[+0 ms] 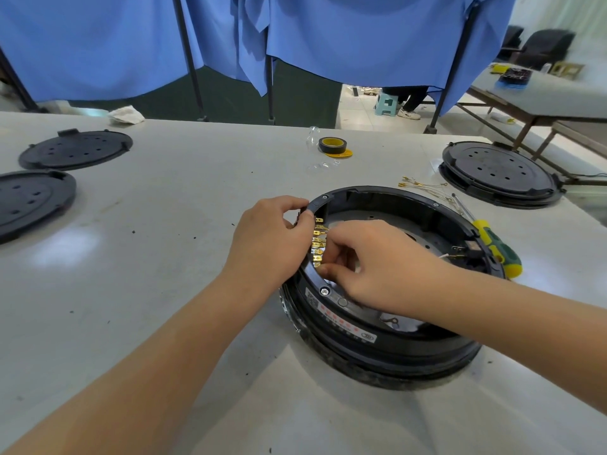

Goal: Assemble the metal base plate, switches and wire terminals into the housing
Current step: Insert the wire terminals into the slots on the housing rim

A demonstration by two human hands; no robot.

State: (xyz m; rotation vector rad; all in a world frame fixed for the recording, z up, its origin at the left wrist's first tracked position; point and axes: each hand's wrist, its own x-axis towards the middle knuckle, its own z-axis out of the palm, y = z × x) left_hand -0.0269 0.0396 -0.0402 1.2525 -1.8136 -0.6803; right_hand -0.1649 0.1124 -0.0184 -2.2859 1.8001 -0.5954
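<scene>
Grey and scuffed, the tabletop [164, 257] carried the round black housing [387, 343], which sat flat under your hands, open side up. Your left hand [272, 238] was clamped on its rim, thumb and fingers pinching the edge where a switch block seemed to sit. Just inside that pinch ran the row of brass terminals [318, 241], small flat stamped tabs, bright and thin. Your right hand [371, 267] reached across the opening with its fingertips curled against the lower end of that row; whether they actually held a terminal I cannot tell, since the fingers hid the contact.

Those tabs likely bent easily and slipped between bare fingers, so taking each by its flat sides close to the root looked safest. By contrast, the housing looked stiff, moulded and fairly heavy, steady enough to be held by the rim alone.

Deeper inside the ring from your right hand lay the dull metal base plate [377, 221]. Beyond your grip, past the far rim, loose wire leads [423, 187] with crimped ends lay beside a green-and-yellow screwdriver [496, 247]. Further off sat a roll of black tape [332, 145] and flat black perforated covers [75, 149], with blue cloth [328, 34] hanging behind.
</scene>
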